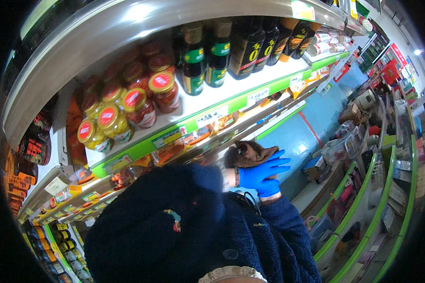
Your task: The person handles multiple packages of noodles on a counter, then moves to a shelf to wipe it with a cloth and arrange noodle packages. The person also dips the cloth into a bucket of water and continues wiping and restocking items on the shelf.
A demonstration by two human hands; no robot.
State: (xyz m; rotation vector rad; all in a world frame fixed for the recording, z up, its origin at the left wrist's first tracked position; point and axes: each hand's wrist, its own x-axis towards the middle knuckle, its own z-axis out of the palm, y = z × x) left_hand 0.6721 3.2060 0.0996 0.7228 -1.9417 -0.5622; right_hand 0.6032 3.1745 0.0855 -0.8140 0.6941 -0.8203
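My left hand (257,172), in a blue glove, reaches rightward across the front of my coat with its fingers stretched and parted. Along its far side a bunched brown cloth (253,154) touches the glove from the wrist to the fingertips. My right hand (268,188), gloved in blue too, comes up from below and meets the left one. Its fingers are mostly hidden behind the left hand. A small brown patch shows between the two gloves. Which hand bears the cloth's weight cannot be made out.
Beyond my hands stands a lit shelf (170,123) with a green price rail, glass jars (138,106) and dark sauce bottles (217,56). Packets sit on lower tiers. To the right are a blue floor (297,134), a cardboard box (350,113) and more green-edged shelves (364,173).
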